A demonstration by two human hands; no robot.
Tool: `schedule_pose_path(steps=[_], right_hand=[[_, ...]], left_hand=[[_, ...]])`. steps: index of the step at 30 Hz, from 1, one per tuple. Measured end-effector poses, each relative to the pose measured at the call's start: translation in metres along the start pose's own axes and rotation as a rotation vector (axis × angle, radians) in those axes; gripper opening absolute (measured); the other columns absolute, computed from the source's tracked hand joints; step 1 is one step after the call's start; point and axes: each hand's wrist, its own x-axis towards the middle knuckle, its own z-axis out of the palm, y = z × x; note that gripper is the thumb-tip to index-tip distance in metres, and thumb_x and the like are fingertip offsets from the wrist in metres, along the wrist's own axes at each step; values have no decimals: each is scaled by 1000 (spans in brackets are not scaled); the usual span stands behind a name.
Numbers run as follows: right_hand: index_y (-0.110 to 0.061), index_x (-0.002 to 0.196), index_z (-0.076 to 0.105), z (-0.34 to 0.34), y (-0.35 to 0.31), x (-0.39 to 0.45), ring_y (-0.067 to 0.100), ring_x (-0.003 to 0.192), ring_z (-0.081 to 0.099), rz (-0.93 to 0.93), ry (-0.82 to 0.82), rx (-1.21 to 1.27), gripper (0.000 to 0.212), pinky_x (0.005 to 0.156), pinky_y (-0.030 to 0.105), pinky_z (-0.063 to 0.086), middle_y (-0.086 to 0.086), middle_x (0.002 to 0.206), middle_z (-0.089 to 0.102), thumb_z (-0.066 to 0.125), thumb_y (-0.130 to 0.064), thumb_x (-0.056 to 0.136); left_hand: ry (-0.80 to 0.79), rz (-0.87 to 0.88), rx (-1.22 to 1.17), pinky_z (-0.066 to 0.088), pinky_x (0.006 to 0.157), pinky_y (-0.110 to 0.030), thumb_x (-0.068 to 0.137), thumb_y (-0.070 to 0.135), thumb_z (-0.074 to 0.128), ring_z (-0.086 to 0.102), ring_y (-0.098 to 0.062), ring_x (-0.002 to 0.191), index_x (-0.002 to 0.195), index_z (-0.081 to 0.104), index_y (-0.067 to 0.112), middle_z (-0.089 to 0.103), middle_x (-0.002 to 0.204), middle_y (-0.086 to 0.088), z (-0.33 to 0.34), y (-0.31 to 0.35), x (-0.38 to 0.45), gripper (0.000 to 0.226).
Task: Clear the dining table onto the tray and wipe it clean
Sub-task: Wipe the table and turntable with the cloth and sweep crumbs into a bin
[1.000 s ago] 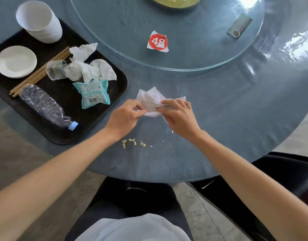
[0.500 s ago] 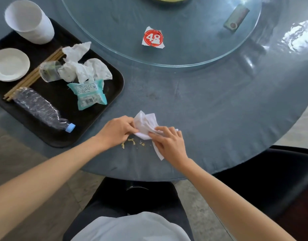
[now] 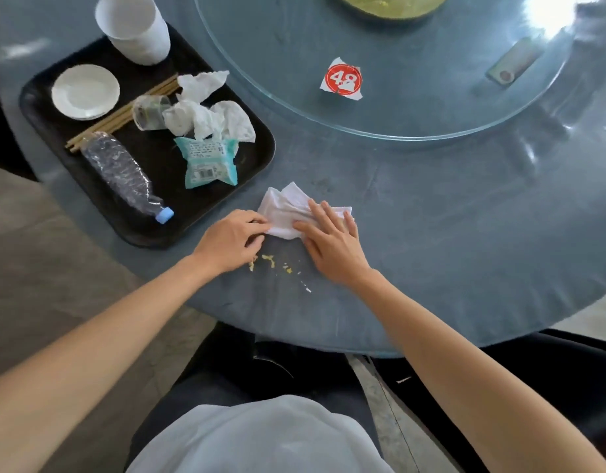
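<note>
A white tissue [image 3: 288,208] lies on the blue-grey round table [image 3: 465,233] near its front edge. My right hand [image 3: 329,240] presses flat on the tissue with straight fingers. My left hand [image 3: 231,242] pinches the tissue's left edge with curled fingers. Yellow crumbs [image 3: 271,262] are scattered on the table just in front of the tissue, between my hands. The black tray [image 3: 206,199] sits to the left, holding crumpled tissues [image 3: 206,114], a teal wrapper [image 3: 207,162], a crushed plastic bottle [image 3: 120,174], chopsticks [image 3: 124,110], a small white plate [image 3: 85,92], a clear cup [image 3: 149,112] and a white paper cup [image 3: 134,27].
A glass turntable [image 3: 414,107] covers the table's middle, bearing a red "48" tag [image 3: 342,80], a small flat packet [image 3: 515,61] and a yellowish dish [image 3: 390,5] at the top edge. Dark chairs [image 3: 551,367] stand under the table's front edge.
The tissue went from being held between both hands to lying on the table. My right hand flattened on top of it. The view shifted so the tray sits further right.
</note>
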Motion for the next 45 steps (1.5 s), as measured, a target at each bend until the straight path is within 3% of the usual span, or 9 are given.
schedule_pose_path(steps=[4,18,25,28,31,35,39,42,45], right_hand=[[-38,147,51,-18,-10,-20,28,159,12,-46,-125,22,46,123,56,3,-1,171,21,41,-49,104],[-32,158,38,35,-152,-156,23,159,15,-347,-453,242,56,126,45,17,0,170,25,53,-36,104],[-30,162,26,132,-160,-223,30,150,34,166,-836,221,63,118,42,34,6,164,36,54,-33,105],[-27,156,35,169,-150,-241,31,135,52,338,-837,231,55,96,29,41,7,147,55,55,-27,104],[-21,160,30,215,-142,-254,31,138,50,531,-843,244,60,102,30,40,11,152,51,55,-29,105],[-22,160,31,300,-118,-269,27,146,42,495,-896,226,63,117,37,37,6,160,42,59,-29,104],[-18,159,31,383,-79,-274,29,141,46,438,-978,131,66,102,26,39,13,155,45,62,-17,101],[-18,159,30,430,-58,-271,31,139,47,400,-1008,76,66,98,26,38,16,152,45,61,-15,101],[-18,157,33,463,-45,-270,30,130,56,338,-1015,22,63,97,28,44,14,143,57,59,-10,100]], left_hand=[[62,-183,-91,43,113,-44,98,36,58,41,-20,146,147,53,30,52,152,8,1,17,-39,50],[345,-656,-383,17,126,-44,92,53,45,15,-28,156,158,34,27,27,167,-2,97,20,-285,72],[165,-955,-650,13,119,-27,101,29,60,17,-20,156,159,31,19,22,168,-5,199,-14,-403,66],[143,-1137,-854,19,119,-28,102,25,58,23,-20,154,160,28,20,25,167,-4,243,-19,-432,65],[103,-1274,-1015,34,107,-32,105,25,53,43,-32,142,160,29,21,47,150,-7,294,-26,-445,60],[188,-1475,-1112,40,86,-28,101,26,61,54,-19,107,144,51,17,57,121,-3,381,-55,-430,45],[273,-1653,-1238,51,67,-18,94,29,68,61,-19,84,102,63,18,63,91,-1,490,-87,-409,14],[220,-1622,-1275,52,84,-30,88,28,74,58,-18,101,134,51,19,57,112,1,534,-94,-382,53],[189,-1541,-1257,49,79,-28,88,21,72,61,-21,105,140,45,19,60,116,-1,562,-96,-365,58]])
